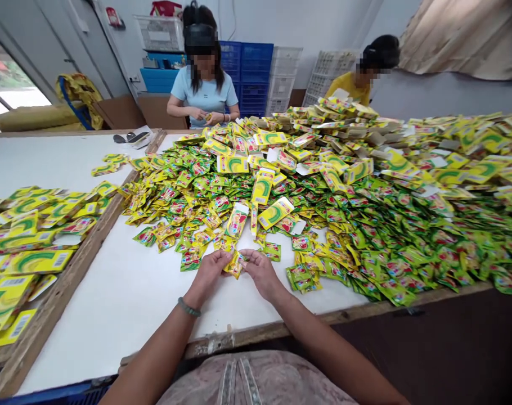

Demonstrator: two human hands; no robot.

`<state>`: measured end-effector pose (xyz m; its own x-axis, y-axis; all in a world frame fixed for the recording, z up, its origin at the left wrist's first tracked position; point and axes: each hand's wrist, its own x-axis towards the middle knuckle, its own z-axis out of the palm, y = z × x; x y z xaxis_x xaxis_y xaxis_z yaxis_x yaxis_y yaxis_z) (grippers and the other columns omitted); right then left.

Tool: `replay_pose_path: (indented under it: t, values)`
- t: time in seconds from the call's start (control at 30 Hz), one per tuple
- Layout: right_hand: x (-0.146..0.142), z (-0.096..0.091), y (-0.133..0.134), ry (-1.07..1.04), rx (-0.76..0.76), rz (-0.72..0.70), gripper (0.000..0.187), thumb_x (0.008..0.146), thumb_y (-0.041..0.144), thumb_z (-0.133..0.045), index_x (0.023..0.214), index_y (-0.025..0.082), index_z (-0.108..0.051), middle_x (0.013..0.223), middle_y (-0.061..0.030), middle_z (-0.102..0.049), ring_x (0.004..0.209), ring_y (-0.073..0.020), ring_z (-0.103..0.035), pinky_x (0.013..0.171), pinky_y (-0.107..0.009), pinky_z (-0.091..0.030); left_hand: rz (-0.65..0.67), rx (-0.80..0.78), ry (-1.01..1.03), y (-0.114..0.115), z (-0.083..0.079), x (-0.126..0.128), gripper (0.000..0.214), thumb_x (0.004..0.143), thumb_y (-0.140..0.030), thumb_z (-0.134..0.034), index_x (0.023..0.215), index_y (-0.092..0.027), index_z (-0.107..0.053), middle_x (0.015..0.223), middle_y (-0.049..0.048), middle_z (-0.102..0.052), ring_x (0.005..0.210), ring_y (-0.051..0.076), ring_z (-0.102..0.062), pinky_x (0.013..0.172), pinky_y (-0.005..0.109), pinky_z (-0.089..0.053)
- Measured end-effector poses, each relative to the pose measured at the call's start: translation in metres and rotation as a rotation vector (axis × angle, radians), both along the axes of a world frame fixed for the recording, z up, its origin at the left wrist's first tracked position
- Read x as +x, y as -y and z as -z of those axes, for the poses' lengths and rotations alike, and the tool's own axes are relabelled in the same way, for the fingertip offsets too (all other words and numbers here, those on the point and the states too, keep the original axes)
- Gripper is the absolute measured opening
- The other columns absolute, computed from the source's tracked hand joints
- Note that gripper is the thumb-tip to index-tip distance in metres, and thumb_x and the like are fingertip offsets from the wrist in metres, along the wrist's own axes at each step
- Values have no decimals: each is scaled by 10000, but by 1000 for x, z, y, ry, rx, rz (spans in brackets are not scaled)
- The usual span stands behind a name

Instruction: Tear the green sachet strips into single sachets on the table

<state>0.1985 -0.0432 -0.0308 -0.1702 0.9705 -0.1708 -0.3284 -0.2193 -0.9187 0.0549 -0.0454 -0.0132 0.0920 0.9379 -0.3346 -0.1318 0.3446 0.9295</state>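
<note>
Between my two hands, just above the white table [155, 304], is a small yellow sachet [234, 265]. My left hand [214, 271] pinches its left side between thumb and fingers, and a green bracelet circles that wrist. On the sachet's right side, the thumb and fingers of my right hand [259, 272] close in the same way. Right beyond my fingers lie a carton with a white flap [237, 220], a yellow carton [276, 213] and several loose green and yellow sachets [191, 260].
A large heap of green sachets [378, 242] spreads to the right, topped by yellow cartons [336, 163]. Left of a wooden divider [76, 281] lie more cartons [32, 261]. Across the table, a person in light blue [203, 93] handles something small; another person in yellow [361, 79] is partly hidden.
</note>
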Motion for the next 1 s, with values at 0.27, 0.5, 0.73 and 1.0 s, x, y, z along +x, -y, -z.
replay_pose_path:
  t: [0.27, 0.5, 0.73, 1.0]
  values:
    - [-1, 4, 15, 477, 92, 67, 146, 680, 225, -604, 818, 178, -598, 738, -19, -637, 640, -143, -585, 545, -253, -484, 180, -53, 45, 10, 3, -4, 316, 547, -290, -799, 737, -142, -595, 631, -14, -619, 572, 102, -550, 556, 210, -436]
    - [31, -14, 7, 759, 215, 23, 167, 803, 330, -535, 781, 179, -602, 686, -9, -612, 629, -146, -567, 587, -270, -453, 44, -71, 159, 6, 0, 0, 361, 545, -266, -797, 806, -150, -576, 691, -17, -640, 603, 97, -575, 605, 213, -454]
    - [45, -16, -17, 1559, 448, -25, 194, 690, 313, -701, 754, 159, -602, 896, -125, -600, 865, -248, -544, 711, -340, -432, -102, -13, 88, 2, 5, -4, 409, 537, -310, -792, 817, -160, -534, 649, -45, -594, 531, 81, -535, 532, 201, -429]
    - [35, -16, -11, 1033, 310, -21, 237, 663, 303, -666, 711, 204, -456, 592, 43, -486, 565, -126, -473, 526, -237, -354, -194, 29, -140, -1, 15, -12, 367, 509, -358, -784, 711, -167, -544, 513, -52, -545, 431, 95, -479, 429, 211, -382]
